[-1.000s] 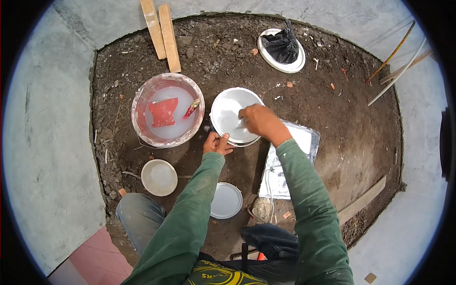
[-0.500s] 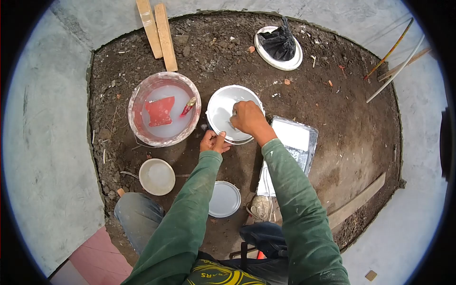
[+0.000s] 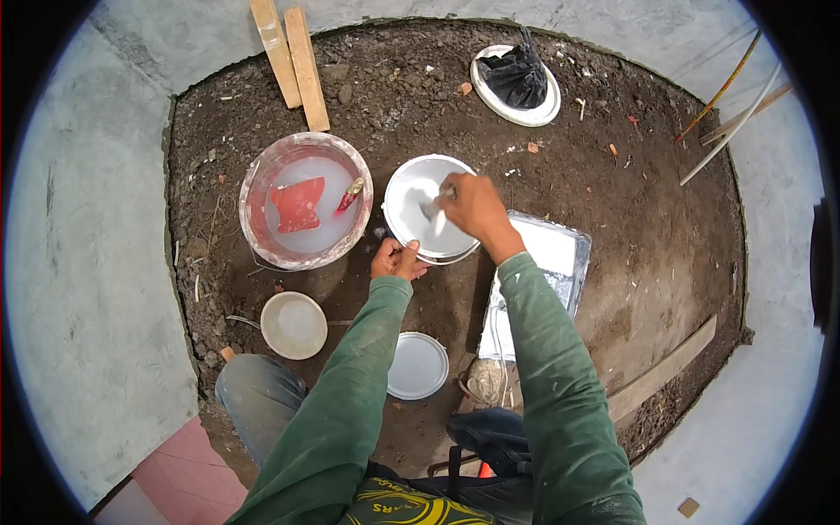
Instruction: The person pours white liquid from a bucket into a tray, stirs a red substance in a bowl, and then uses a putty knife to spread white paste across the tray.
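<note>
A white bucket (image 3: 411, 197) holding white paint stands on the soil in the middle. My left hand (image 3: 398, 262) grips its near rim, fingers wrapped round the edge. Over the bucket's right side, my right hand (image 3: 472, 210) is closed on a tool, blurred by motion, whose pale end dips into the paint. Left of the bucket is a larger reddish bucket (image 3: 249, 223) of cloudy liquid, with a red scraper piece (image 3: 298, 205) and a red-tipped brush (image 3: 349, 196) in it. A white paint tray (image 3: 547, 249) lies to the right, partly behind my right forearm.
Nearer me are a small bowl (image 3: 294, 325) and a round lid (image 3: 417, 366). Two wooden boards (image 3: 306, 70) lean at the back left. A black bag (image 3: 516, 77) rests on a white lid (image 3: 553, 103). A plank (image 3: 663, 369) lies at the right, and grey walls (image 3: 87, 219) surround the soil.
My right hand has shifted slightly up and right over the bucket, with the tool now showing in the paint. My left hand stays at the rim. The whole view has shifted slightly.
</note>
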`<action>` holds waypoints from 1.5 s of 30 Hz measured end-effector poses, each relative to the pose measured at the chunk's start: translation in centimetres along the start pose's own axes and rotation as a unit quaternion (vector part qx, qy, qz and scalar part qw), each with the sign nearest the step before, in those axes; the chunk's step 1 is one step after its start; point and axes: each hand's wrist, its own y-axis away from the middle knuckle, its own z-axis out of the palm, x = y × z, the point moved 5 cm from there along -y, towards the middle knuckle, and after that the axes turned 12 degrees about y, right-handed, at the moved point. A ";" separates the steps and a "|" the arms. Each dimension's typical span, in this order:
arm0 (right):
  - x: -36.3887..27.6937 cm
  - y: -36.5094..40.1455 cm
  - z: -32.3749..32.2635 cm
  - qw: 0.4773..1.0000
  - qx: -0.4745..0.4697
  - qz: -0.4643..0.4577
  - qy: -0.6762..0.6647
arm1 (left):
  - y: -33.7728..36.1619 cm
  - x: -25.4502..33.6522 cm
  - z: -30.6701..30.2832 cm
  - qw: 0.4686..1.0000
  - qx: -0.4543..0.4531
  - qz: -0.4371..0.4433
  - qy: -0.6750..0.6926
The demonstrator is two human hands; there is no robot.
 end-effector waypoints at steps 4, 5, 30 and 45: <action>0.9 0.1 -0.3 0.992 0.081 0.094 0.035 | -0.4 -0.4 -0.5 0.999 -0.009 -0.022 -0.037; 0.6 0.5 1.1 0.993 0.058 0.068 0.077 | -0.5 -0.4 -0.6 0.999 -0.013 -0.015 -0.031; 0.2 0.5 1.9 0.995 0.021 0.058 0.076 | -0.7 -0.6 -0.7 1.000 -0.012 0.004 0.019; 1.3 0.8 -0.9 0.993 0.080 0.073 -0.038 | -0.4 -0.2 -0.4 1.000 -0.009 0.010 0.011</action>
